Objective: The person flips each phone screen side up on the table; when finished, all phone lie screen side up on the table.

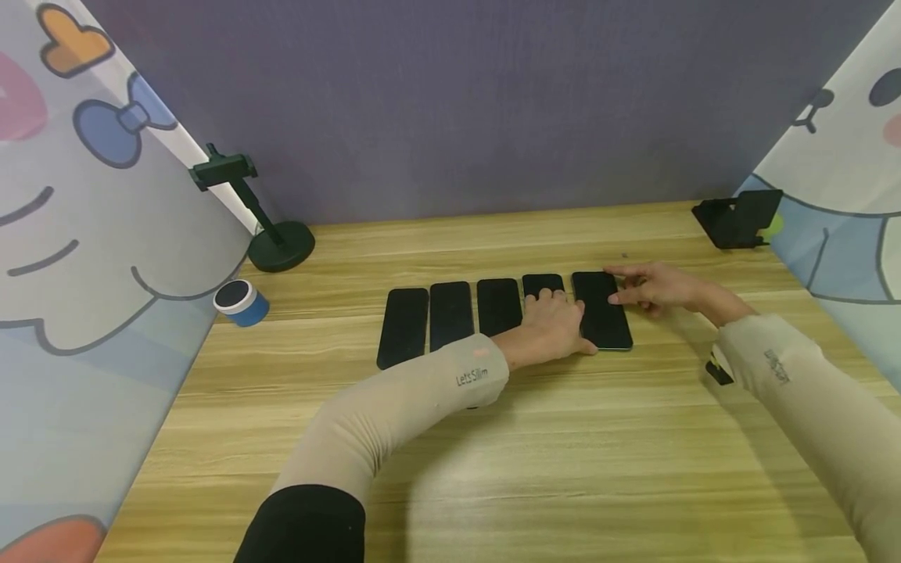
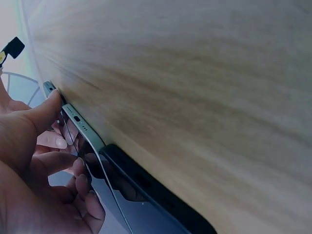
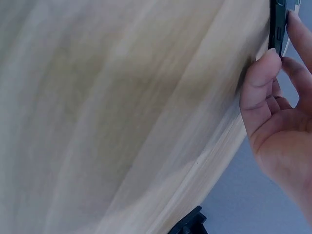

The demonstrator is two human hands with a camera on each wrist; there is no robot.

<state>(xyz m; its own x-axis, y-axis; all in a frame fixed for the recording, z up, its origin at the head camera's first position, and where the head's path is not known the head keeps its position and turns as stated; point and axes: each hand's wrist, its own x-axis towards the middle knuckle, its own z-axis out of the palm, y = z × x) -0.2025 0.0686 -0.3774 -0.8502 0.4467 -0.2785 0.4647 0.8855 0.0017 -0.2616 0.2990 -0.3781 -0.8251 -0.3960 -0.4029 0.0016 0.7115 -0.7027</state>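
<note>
Several black smartphones lie side by side in a row. My left hand (image 1: pixel 547 322) rests on the fourth smartphone (image 1: pixel 540 283), partly covering it. Its thumb (image 2: pixel 48 109) reaches the lower left corner of the rightmost smartphone (image 1: pixel 598 317); the other fingers are spread and bent over the glass. From the other side, my right hand (image 1: pixel 658 288) touches that same phone, index finger by the top right corner and thumb on the right side. In the right wrist view the phone's dark side edge (image 3: pixel 279 27) shows beside the fingertips. My left sleeve hides the lower parts of some phones.
Left of the row stand a dark green stand (image 1: pixel 271 238) with a round base and a small blue and white jar (image 1: pixel 242 303). A black folding holder (image 1: pixel 739 219) is at the back right. A grey panel (image 1: pixel 464 109) rises behind the wooden table (image 1: pixel 563 469).
</note>
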